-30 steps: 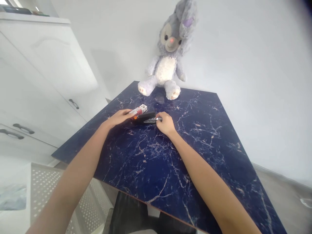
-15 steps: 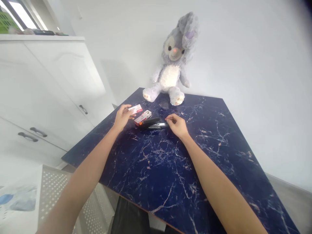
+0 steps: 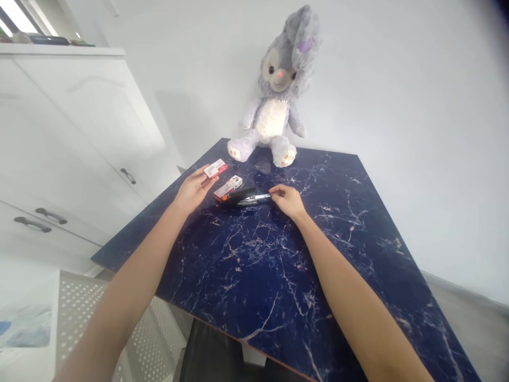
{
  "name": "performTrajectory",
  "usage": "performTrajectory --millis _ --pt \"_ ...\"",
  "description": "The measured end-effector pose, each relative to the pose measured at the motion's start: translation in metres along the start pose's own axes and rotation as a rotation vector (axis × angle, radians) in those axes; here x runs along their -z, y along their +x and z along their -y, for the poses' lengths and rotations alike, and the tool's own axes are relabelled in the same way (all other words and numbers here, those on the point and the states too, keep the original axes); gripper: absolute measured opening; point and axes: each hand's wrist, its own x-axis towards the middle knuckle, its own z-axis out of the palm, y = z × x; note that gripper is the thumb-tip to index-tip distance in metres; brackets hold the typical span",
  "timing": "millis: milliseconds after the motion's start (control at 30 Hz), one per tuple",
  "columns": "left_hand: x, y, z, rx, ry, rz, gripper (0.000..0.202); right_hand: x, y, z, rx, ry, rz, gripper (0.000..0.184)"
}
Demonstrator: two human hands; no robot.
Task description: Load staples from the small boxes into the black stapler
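My left hand (image 3: pixel 193 190) is closed on a small red-and-white staple box (image 3: pixel 215 168), held by its near end above the left part of the table. On the tabletop lies a black stapler (image 3: pixel 243 195) with an orange spot at its left end and a silver metal rail showing along its near side. A second small box (image 3: pixel 228 187), white and red with dark print, rests right behind it. The fingertips of my right hand (image 3: pixel 288 200) pinch the right end of the stapler's silver rail; the fingers partly hide that end.
A grey plush rabbit (image 3: pixel 274 116) sits at the back edge of the dark blue marbled table (image 3: pixel 254 286), against the white wall. White cabinets (image 3: pixel 79 122) stand on the left. Below the left edge is a white perforated basket (image 3: pixel 79 313); a black seat (image 3: pixel 210 353) is under the front edge.
My left hand has lifted and tilted the staple box, so its red side shows more. My right hand stays at the stapler's end. The whole view has shifted slightly.
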Motion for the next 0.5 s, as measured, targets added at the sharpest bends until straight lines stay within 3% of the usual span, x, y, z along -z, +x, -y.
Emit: performTrajectory --millis 133,200,400,500 --pt "0.001 0.002 0.004 0.007 0.042 -0.045 0.029 0.006 0.003 -0.003 -0.074 -0.019 -0.144 0.027" --pt "0.001 0.002 0.006 0.006 0.05 -0.063 0.031 0.018 0.004 -0.002 -0.08 -0.068 -0.127 0.028" --pt "0.005 0.007 0.016 -0.009 0.087 -0.118 0.031 0.054 0.012 0.014 -0.007 -0.371 0.412 0.012" --pt "0.007 0.007 0.018 -0.019 0.116 -0.125 0.033 0.051 0.016 0.023 0.059 -0.449 0.525 0.008"
